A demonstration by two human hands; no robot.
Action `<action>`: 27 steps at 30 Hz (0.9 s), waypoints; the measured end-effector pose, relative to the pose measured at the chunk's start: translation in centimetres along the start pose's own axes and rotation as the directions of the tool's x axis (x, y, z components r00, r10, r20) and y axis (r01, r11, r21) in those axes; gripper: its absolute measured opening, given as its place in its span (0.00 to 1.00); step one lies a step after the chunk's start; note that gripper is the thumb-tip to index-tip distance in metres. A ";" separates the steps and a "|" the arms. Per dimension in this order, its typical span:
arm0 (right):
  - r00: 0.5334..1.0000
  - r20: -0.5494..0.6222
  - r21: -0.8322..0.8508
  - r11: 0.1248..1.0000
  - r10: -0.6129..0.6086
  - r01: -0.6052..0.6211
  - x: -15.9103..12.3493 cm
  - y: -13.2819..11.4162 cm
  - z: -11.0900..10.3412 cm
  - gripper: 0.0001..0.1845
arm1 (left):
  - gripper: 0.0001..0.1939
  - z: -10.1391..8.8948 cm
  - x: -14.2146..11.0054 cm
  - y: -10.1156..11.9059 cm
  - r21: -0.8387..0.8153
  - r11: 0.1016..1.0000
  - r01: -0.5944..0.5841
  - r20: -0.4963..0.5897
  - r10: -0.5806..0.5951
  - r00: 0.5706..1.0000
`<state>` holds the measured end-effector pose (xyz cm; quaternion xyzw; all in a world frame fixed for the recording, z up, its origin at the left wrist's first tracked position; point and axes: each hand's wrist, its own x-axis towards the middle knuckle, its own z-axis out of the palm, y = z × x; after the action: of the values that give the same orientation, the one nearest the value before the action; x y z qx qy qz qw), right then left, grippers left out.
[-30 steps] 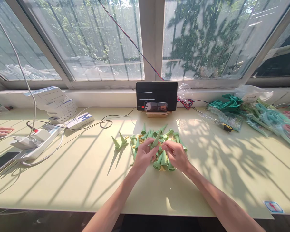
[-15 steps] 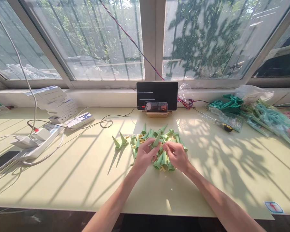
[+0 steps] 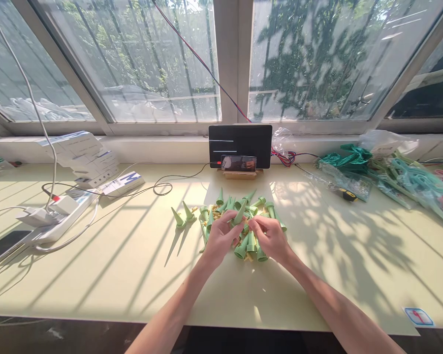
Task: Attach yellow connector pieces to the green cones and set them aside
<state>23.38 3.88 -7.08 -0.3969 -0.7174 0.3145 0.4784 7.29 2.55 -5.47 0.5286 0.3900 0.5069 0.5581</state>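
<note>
Held cone: one green cone (image 3: 239, 212) is resting in the left hand (image 3: 221, 233), over the pile of green cones (image 3: 251, 242), with its narrow tip pointing up and leaning slightly right.
Left fingers: they are pinching the cone around its lower part, presumably steadying it while leaving the tip free.
Right fingers: on the right hand (image 3: 269, 236), thumb and index finger are pressing together just beside the cone's lower part, above the pile; anything pinched between them is too small to tell.
Yellow pieces: small yellow pieces (image 3: 248, 257) are lying among the pile and at its near edge, probably to stay within easy reach.
Standing cones: two green cones (image 3: 183, 216) are standing tip-up on the worktop (image 3: 133, 280), left of the pile; their wide bases are likely keeping them steady.
Phone: a phone (image 3: 238, 163) is leaning upright behind the pile.
Change from one second ago: another person's hand is no longer showing at the far left of the pile; both working hands are keeping nearly the same pose.
</note>
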 end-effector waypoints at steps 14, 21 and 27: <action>0.996 0.027 0.099 0.991 0.083 -0.086 0.0 0.1 0.0 0.21 | 0.10 -0.1 0.0 0.0 0.003 1.000 -0.007 0.018 0.007 1.000; 0.991 0.044 0.119 0.984 0.125 -0.129 0.0 0.3 0.0 0.23 | 0.10 -0.1 0.1 0.1 -0.001 1.000 -0.001 0.016 0.001 1.000; 0.984 0.065 0.190 0.966 0.168 -0.178 0.1 0.5 0.2 0.24 | 0.11 0.0 0.1 0.1 -0.001 1.000 -0.002 0.004 0.002 1.000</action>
<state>23.30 4.16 -7.54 -0.4016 -0.6571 0.4331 0.4684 7.31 2.62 -5.33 0.5300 0.3881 0.5064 0.5586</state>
